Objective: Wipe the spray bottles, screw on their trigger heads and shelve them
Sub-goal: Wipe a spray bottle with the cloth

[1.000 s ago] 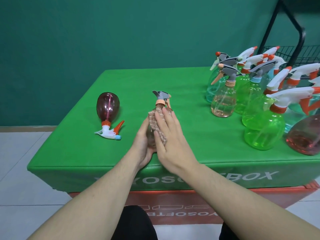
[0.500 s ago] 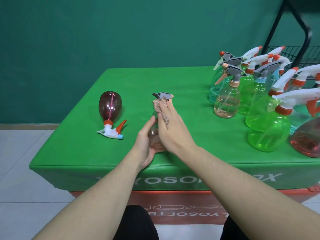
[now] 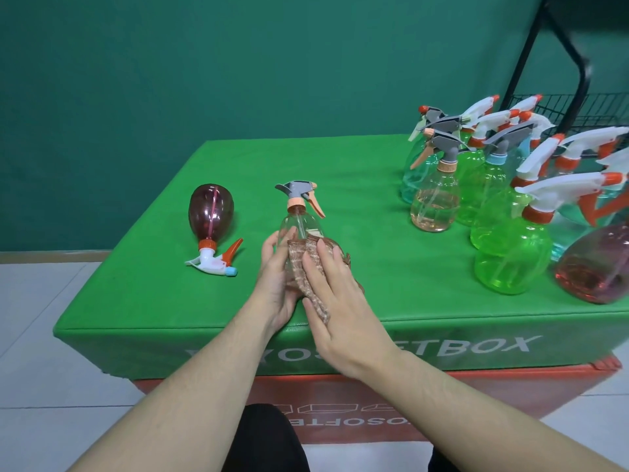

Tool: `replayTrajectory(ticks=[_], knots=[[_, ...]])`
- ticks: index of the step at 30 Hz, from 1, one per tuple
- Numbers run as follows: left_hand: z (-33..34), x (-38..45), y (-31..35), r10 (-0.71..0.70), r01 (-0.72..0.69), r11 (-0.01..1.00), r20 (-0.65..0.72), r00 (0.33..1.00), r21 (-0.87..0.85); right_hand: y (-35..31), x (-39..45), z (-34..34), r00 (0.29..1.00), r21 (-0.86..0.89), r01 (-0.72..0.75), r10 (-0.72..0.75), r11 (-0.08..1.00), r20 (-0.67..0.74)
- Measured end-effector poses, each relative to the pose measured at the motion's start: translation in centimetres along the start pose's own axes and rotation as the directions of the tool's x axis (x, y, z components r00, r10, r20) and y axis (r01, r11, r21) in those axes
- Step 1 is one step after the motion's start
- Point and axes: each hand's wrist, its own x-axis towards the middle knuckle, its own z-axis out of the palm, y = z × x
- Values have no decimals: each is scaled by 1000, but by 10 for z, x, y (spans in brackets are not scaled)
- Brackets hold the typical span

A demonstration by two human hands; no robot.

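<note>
A clear pinkish spray bottle (image 3: 299, 223) with a grey and orange trigger head stands near the front of the green table (image 3: 391, 274). My left hand (image 3: 277, 281) cups its left side. My right hand (image 3: 337, 298) presses a brownish knitted cloth (image 3: 306, 270) flat against the bottle's lower body with straight fingers. A dark red bottle (image 3: 211, 211) with a white and orange trigger head lies on its side to the left.
Several green, teal, clear and pink spray bottles (image 3: 510, 243) with trigger heads stand grouped at the table's right. A black wire shelf rack (image 3: 578, 110) rises behind them. White floor tiles lie to the left, and an orange box sits under the table.
My right hand with the cloth slid down from the bottle's neck to its lower body, uncovering the trigger head. The view shifted slightly.
</note>
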Motion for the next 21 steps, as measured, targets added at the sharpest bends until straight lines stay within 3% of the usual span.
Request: replayTrajectory(ticks=[5,14,21], knots=[[0,0,1,-21,21,1000,43,999,3,1,0,1,999,40,-15,17,999,-40],[-2,2,-2,-55,28,978,127,990,207,3,38,-15,990,108,-93,103,990,-94],[0,-2,-1,-103,75,978,139,985,197,2,77,-28,960,282,-244,273,928,-69]])
